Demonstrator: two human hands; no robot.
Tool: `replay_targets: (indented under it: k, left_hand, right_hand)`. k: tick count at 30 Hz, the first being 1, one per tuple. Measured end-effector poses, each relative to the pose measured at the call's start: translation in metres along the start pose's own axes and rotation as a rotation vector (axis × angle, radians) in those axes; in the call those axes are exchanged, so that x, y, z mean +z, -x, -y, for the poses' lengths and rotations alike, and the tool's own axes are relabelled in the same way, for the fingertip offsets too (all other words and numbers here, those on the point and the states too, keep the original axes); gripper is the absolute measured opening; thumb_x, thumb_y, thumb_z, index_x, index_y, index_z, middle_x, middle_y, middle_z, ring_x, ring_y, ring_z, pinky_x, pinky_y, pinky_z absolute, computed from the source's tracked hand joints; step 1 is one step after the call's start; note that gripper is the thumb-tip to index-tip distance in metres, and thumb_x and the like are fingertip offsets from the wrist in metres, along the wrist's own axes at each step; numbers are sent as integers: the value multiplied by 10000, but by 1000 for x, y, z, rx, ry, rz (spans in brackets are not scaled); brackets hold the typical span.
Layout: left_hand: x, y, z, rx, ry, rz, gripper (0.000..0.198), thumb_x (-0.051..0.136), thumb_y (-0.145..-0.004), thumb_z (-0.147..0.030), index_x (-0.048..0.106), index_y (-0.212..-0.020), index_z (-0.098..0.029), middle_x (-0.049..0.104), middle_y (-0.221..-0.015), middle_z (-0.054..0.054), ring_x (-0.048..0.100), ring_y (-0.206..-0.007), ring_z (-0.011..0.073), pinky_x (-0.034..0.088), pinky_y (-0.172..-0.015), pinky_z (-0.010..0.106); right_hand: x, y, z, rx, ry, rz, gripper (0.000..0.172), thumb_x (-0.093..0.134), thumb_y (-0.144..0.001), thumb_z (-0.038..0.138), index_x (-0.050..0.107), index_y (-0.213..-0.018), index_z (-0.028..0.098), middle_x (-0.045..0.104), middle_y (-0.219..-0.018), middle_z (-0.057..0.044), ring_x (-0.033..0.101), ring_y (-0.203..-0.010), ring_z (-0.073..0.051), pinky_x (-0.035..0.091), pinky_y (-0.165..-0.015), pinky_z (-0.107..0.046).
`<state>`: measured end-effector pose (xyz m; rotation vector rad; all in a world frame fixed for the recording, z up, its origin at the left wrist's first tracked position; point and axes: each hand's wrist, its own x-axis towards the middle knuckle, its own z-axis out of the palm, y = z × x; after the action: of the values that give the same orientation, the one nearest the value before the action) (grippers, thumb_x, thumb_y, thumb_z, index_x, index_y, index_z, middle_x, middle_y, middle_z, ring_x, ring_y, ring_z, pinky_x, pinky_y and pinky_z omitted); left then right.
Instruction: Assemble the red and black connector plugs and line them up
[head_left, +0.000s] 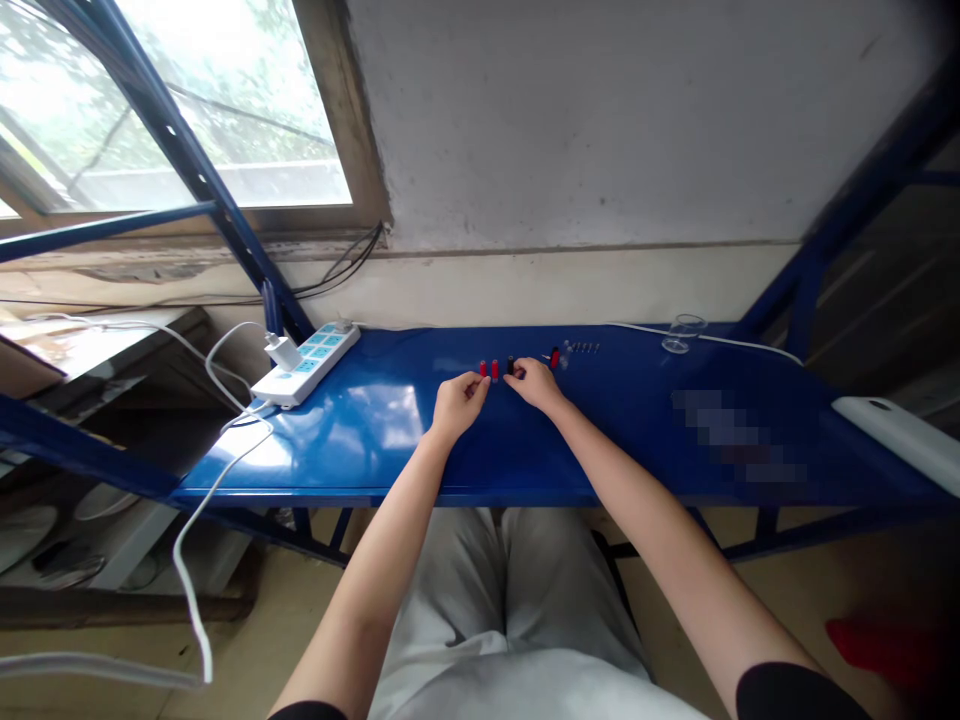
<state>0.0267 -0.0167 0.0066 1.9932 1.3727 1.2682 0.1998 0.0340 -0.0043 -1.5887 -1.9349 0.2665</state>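
I saw two small red cylinders (495,370) and one small black cylinder (511,364) aligned, slim metallic pieces (586,348) apparently left aside; left hand (459,404) and right hand (536,384) fingers nearly pinched, hold unclear.

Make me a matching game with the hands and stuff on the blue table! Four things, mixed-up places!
1. left hand
2. power strip
3. right hand
4. clear cup

A. back right of the table
B. fingertips by the small black piece
C. left end of the table
D. fingertips by the leftmost red piece

Pairs: 1-D, 2-C, 3-B, 4-A
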Motion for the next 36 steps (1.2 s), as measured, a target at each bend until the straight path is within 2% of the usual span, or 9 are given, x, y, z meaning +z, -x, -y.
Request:
replay_targets:
  k: [4, 7, 11, 15, 18, 21, 26, 30, 36]
  left_hand:
    - [1, 1, -4, 36, 94, -20, 337, 520, -795, -449, 595, -964, -168, 590, -638, -11, 460, -436, 52, 370, -460, 178]
    - [1, 1, -6, 94, 155, -3, 477, 601, -747, -420, 514, -1160, -196, 613, -752, -8, 449, -433, 31, 375, -452, 163]
    - [3, 1, -4, 92, 169, 54, 299, 575, -775, -384, 602, -999, -189, 625, -789, 10, 479, -426, 32, 394, -440, 170]
    - [4, 0, -2, 20, 289, 40, 251, 555, -790, -366, 587, -952, -177, 629, -822, 22, 527, -433, 48, 407, -417, 178]
    - [4, -1, -5, -10, 419, 55, 261, 575, -778, -358, 557, -948, -160, 638, -880, 41, 535, -428, 43, 423, -419, 180]
    - [2, -2, -10, -38, 528, 86, 290, 599, -764, -363, 530, -938, -141, 648, -901, 64, 543, -430, 45, 440, -425, 182]
    - [-1, -2, -12, -41, 566, 109, 292, 602, -767, -361, 523, -933, -134, 654, -914, 77, 561, -433, 58, 406, -387, 171]
    - [0, -1, -10, -28, 572, 138, 290, 593, -776, -360, 516, -947, -139, 658, -938, 80, 575, -441, 65, 388, -376, 165]
    - [1, -1, -10, -21, 594, 183, 306, 577, -786, -390, 473, -942, -148, 672, -927, 83, 597, -465, 81, 407, -396, 168]
  right_hand:
    - [-12, 18, 14, -175, 64, -134, 121, 512, -803, 285, 580, -792, 187, 626, -797, -54, 550, -769, -182, 344, -691, -282]
    - [-15, 33, 27, -325, 171, -160, 149, 465, -842, 262, 584, -861, 173, 636, -811, -70, 553, -792, -199, 311, -722, -308]
    - [-12, 42, 32, -406, 225, -146, 159, 444, -856, 221, 590, -858, 160, 636, -765, -73, 559, -766, -196, 285, -719, -312]
    - [-11, 40, 27, -419, 92, -220, 177, 440, -858, 232, 600, -901, 169, 635, -791, -61, 563, -745, -174, 302, -724, -299]
    - [-12, 39, 24, -409, -78, -271, 178, 456, -843, 252, 594, -920, 170, 626, -790, -45, 548, -653, -142, 335, -722, -290]
    - [-14, 41, 24, -364, -262, -278, 185, 435, -839, 258, 580, -920, 177, 626, -803, -43, 552, -656, -139, 369, -715, -286]
    - [-15, 43, 23, -195, -623, -99, 330, 287, -907, 369, 536, -781, 192, 561, -664, -6, 484, -510, -107, 384, -552, -251]
    - [-11, 42, 24, -93, -712, -56, 427, 341, -871, 534, 443, -621, 203, 419, -502, 37, 396, -425, -86, 326, -457, -230]
    - [-7, 41, 25, -45, -796, -84, 464, 383, -824, 605, 398, -588, 207, 367, -479, 49, 346, -398, -74, 281, -414, -225]
